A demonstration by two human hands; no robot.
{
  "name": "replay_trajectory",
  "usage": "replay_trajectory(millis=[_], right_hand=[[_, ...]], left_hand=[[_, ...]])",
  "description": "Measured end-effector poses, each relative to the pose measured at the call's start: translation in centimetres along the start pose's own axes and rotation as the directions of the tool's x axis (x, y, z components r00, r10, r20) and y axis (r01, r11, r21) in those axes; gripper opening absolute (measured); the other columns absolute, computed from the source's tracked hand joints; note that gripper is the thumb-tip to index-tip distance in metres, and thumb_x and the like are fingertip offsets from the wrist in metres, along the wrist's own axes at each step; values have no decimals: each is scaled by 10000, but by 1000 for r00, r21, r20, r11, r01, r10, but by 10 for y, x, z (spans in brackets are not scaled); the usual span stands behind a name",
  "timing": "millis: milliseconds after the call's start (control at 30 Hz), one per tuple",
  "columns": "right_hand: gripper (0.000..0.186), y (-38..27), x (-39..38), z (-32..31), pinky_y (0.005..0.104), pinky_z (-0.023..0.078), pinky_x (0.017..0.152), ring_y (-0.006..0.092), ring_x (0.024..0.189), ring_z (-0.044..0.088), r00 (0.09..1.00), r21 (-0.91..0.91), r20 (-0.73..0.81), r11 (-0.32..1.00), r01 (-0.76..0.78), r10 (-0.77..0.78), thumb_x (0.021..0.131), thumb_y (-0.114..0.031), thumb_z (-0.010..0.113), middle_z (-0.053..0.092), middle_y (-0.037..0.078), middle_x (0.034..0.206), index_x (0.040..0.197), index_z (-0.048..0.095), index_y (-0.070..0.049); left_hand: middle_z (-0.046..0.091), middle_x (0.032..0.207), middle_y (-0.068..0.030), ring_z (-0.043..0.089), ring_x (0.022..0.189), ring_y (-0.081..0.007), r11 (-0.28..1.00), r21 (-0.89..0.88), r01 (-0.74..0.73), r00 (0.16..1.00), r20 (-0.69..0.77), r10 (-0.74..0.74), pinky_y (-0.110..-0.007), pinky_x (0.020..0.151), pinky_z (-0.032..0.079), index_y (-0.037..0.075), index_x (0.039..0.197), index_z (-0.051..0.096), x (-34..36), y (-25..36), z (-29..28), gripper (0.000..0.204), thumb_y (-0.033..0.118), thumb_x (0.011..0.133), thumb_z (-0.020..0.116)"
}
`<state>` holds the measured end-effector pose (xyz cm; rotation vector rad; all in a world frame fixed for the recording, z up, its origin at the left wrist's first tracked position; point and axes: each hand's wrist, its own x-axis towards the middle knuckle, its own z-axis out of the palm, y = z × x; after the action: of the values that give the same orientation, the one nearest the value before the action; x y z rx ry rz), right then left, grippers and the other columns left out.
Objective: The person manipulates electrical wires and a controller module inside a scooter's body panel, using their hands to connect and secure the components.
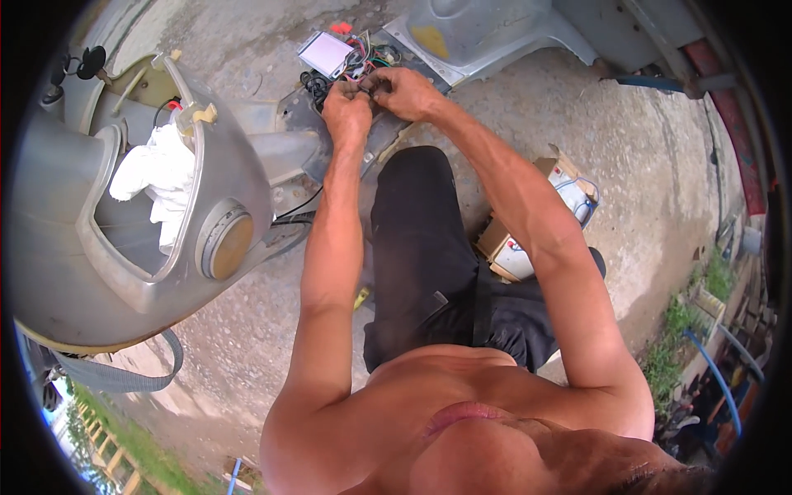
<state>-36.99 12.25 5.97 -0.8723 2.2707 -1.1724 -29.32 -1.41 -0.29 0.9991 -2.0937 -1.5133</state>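
At wires (384, 55), left hand (348, 102) beside right hand (403, 92); trouser patch (440, 297) illegible

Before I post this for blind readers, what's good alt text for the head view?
Someone's left hand and right hand are close together at coloured wires beside a white panel; at left, a grey shell holds white cloth.

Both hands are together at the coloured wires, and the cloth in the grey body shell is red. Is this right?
The colour is wrong: the head view shows a white cloth in the grey body shell. The left hand and right hand are together at the coloured wires.
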Motion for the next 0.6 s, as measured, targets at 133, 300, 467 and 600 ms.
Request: replay_trajectory(millis=[133, 300, 467, 600], right_hand=[[385, 16, 4, -3, 369, 544, 857, 250, 938, 705, 998, 117, 50, 993, 28, -34, 836, -134, 663, 747, 118, 1021, 1219, 703, -124], [425, 28, 11, -4, 351, 545, 856, 225, 941, 709, 995, 185, 100, 982, -43, 24, 816, -134, 703, 756, 114, 1042, 1241, 706, -113], [416, 13, 10, -9, 332, 550, 819, 202, 879, 707, 990, 115, 123, 989, -90, 75, 791, -154, 744, 762, 109, 1001, 1201, 726, -88], [379, 15, 13, -11, 322, 551, 776, 182, 806, 692, 978, 155, 148, 973, -168, 145, 778, -168, 771, 761, 95, 945, 1141, 743, -63]], left_hand=[[690, 825, -109, 655, 647, -148, 989, -145, 4, 999, 53, 3, -279, 572, 545, -56, 975, 626, -8, 13, 6, 138, -11, 856, 679], [689, 837, -101, 651, 643, -150, 979, -202, -27, 999, 22, 32, -275, 568, 543, -54, 988, 625, -16, 23, 6, 134, -9, 873, 679], [687, 858, -98, 648, 673, -146, 955, -295, -7, 993, 108, 41, -277, 607, 546, -66, 1049, 645, -16, 16, -1, 161, -29, 892, 648], [687, 896, -100, 655, 715, -153, 905, -420, 67, 985, 172, 6, -277, 650, 552, -73, 1094, 657, -20, 23, -2, 198, -41, 906, 605]])
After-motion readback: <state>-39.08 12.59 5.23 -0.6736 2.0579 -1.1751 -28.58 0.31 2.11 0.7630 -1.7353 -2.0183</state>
